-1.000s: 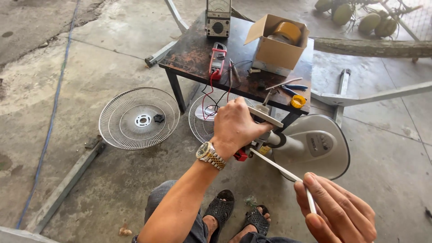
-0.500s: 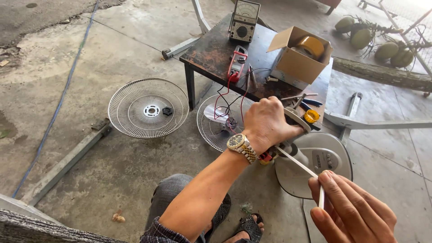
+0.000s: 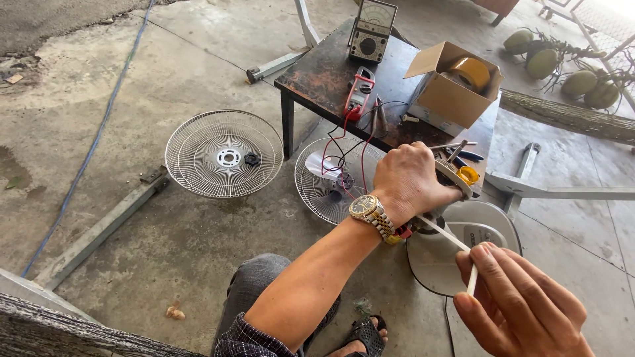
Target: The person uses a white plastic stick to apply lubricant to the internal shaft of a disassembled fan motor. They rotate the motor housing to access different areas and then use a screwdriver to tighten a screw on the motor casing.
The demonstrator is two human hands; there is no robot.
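An outdoor repair spot on a bare concrete yard is shown: an analog multimeter (image 3: 372, 30) and a clamp meter (image 3: 359, 92) are laid on a worn low table (image 3: 317, 79), fan grilles (image 3: 223, 153) are spread on the ground, and coconuts (image 3: 562, 66) are heaped nearby.

We saw the left hand (image 3: 409, 180) closed around a tool with a red handle (image 3: 403, 231) above the round white fan base (image 3: 450, 254). The right hand (image 3: 516, 304) pinched a thin white cable (image 3: 456, 246) running from it. Two wire fan guards (image 3: 223, 153) lay beside the dark table (image 3: 331, 73).
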